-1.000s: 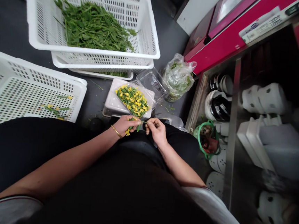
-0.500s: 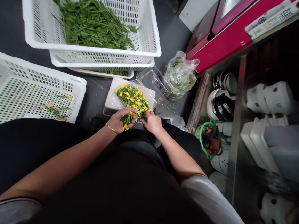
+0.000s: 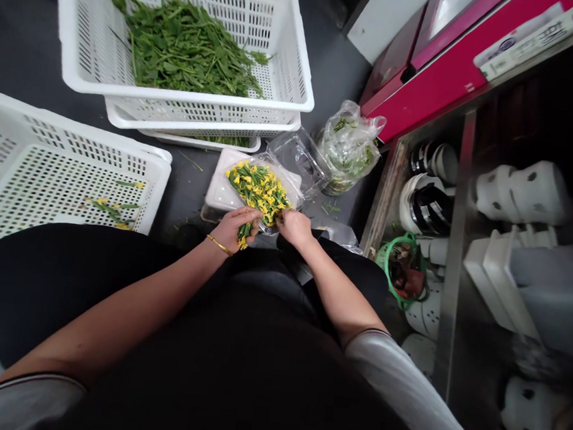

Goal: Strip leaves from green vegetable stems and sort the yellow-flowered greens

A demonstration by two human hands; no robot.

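Note:
My left hand [image 3: 232, 229], with a gold bracelet at its wrist, is closed round a small bunch of yellow-flowered green stems [image 3: 244, 235]. Just to its right my right hand [image 3: 294, 227] is closed at the near edge of a clear plastic tray; what its fingers pinch is hidden. More flowering stems [image 3: 259, 187] lie heaped in that tray, blossoms mixed with green stalks. The tray rests on a white box [image 3: 217, 189] in front of me. An open clear plastic lid [image 3: 299, 159] stands behind it to the right.
A white basket [image 3: 186, 96] of green leafy stems stands stacked at the back. Another white basket [image 3: 156, 153] at left holds a few flowering stems. A plastic bag of greens [image 3: 349, 150] sits at right, near a metal shelf [image 3: 456, 256] with pots and a green basket [image 3: 387, 267].
My left hand has turned slightly, so less of its bunch shows. My right hand's fingers have curled in more at the tray's edge. The whole view has shifted a little.

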